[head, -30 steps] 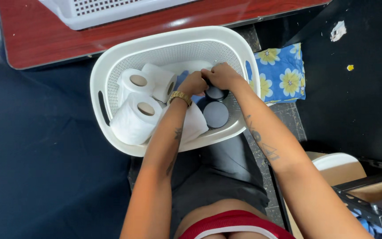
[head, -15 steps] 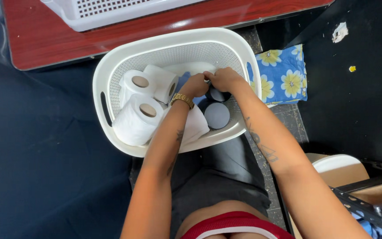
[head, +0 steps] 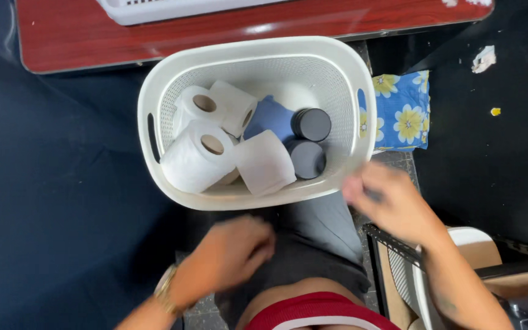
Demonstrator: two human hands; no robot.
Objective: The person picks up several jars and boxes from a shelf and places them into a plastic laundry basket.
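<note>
Both hands have left the white basket, empty.

A basket is sitting on the floor just before the person's knees, and a table edge is lying behind it, carrying a second basket at the top of the view. Inside the near basket, three paper rolls are crowding the left half, with a fourth roll lying toward the middle front. Two jars with lids are standing in the right half, one behind the other, touching. A folded cloth is lying between the rolls and the jars. A flowered cloth is lying right of the basket, just beside its wall. Both hands are hanging outside the basket at its near side, the left hand left of the lap, the right hand by the near right corner.
</note>
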